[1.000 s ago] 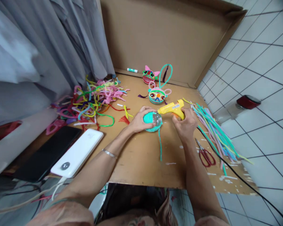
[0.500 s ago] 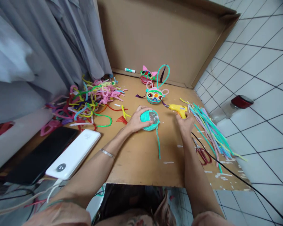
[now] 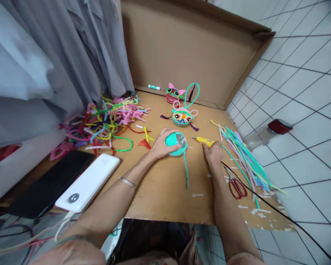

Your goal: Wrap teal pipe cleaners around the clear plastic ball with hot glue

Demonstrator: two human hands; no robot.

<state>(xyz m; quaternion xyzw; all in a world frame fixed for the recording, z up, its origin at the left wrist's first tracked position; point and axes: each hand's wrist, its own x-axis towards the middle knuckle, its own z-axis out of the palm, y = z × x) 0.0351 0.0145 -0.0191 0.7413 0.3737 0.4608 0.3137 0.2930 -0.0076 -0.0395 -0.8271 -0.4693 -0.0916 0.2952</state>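
Observation:
My left hand (image 3: 162,145) is wrapped round a ball (image 3: 174,140) wound with turquoise pipe cleaner. A greyish patch on its right side is bare of winding, and a loose turquoise pipe cleaner end (image 3: 186,171) trails from it toward me over the table. My right hand (image 3: 213,154) grips a yellow hot glue gun (image 3: 203,140), whose nozzle points left at the ball but stays apart from it. A black cord runs from the gun to the lower right. Beyond the ball sits a turquoise animal-face ornament (image 3: 182,117) with pink ears and purple tassels.
Left lies a tangled heap of coloured pipe cleaners (image 3: 110,121), near a white power bank (image 3: 88,182) and a black phone (image 3: 52,182). Straight pipe cleaners (image 3: 244,158) and red-handled scissors (image 3: 237,187) lie right. A second ornament (image 3: 173,94) and glue stick (image 3: 153,87) stand before the cardboard wall (image 3: 187,48).
My right hand has brought the glue gun down and toward me, tilting it so its body looks slimmer. The left hand keeps its hold on the ball. The whole view has shifted slightly.

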